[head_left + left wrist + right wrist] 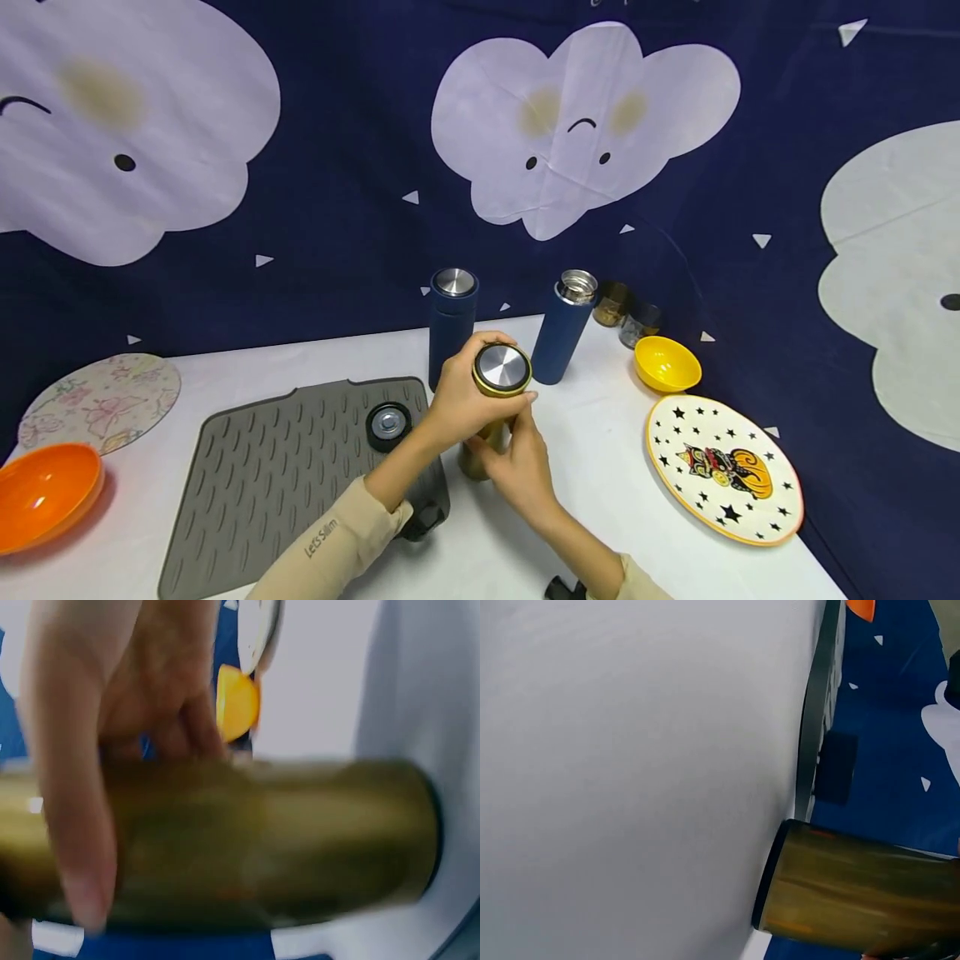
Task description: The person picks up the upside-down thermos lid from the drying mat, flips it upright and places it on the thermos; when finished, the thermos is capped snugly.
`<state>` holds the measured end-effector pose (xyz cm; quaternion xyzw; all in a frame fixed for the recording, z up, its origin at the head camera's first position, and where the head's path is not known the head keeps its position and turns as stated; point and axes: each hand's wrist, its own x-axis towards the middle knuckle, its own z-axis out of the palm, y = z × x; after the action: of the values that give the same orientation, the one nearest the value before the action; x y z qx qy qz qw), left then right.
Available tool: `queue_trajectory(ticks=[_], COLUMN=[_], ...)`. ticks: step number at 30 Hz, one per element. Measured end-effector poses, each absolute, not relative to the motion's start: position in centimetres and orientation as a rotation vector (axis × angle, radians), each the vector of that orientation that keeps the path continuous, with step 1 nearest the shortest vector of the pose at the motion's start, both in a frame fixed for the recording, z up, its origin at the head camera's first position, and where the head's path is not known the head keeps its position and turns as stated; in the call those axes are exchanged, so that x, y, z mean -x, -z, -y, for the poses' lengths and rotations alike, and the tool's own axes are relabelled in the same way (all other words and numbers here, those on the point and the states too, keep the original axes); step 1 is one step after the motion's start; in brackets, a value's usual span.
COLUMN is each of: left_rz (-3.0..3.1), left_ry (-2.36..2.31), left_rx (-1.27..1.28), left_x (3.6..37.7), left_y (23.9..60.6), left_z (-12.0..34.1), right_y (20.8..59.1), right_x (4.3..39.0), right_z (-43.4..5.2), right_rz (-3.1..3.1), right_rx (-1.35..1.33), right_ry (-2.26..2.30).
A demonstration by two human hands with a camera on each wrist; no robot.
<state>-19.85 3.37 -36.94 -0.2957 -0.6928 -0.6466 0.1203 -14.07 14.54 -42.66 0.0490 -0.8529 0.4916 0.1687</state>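
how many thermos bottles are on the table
3: a gold bottle held by both hands, a capped navy bottle behind it, and an open navy bottle right of that.

A flask stands on the surface just right of the mat, which carries a loose cap. Behind it stand two more flasks, with a bowl and a plate to the right.

You see a gold flask of brushed, dull-sheen metal with a polished steel cap. The grey mat looks like matt, ribbed rubber; the star plate is glossy glazed ceramic.
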Motion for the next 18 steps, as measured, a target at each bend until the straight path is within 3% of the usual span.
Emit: queue_trajectory(ticks=[6, 10, 14, 18], left_rz=[1.929, 1.921, 2.015, 2.083], left_ry=[1.669, 1.629, 1.738, 2.023], left_rx=[0.511, 0.417, 0.547, 0.919], left_x=[18.1, 17.6, 17.7, 19.0], left_y=[37.4, 37.3, 37.1, 36.6], left_z=[-5.6, -6.3, -5.0, -2.3], right_y=[42.9, 43.0, 42.9, 42.7], right_x=[13.9, 13.9, 13.8, 13.8], right_z=[-14.3, -14.3, -14.3, -14.2], right_rz=[2.413, 2.413, 2.431, 2.438], right_rx=[-0.110, -0.114, -0.111, -0.127], right_ry=[-1.283, -1.252, -1.256, -1.240])
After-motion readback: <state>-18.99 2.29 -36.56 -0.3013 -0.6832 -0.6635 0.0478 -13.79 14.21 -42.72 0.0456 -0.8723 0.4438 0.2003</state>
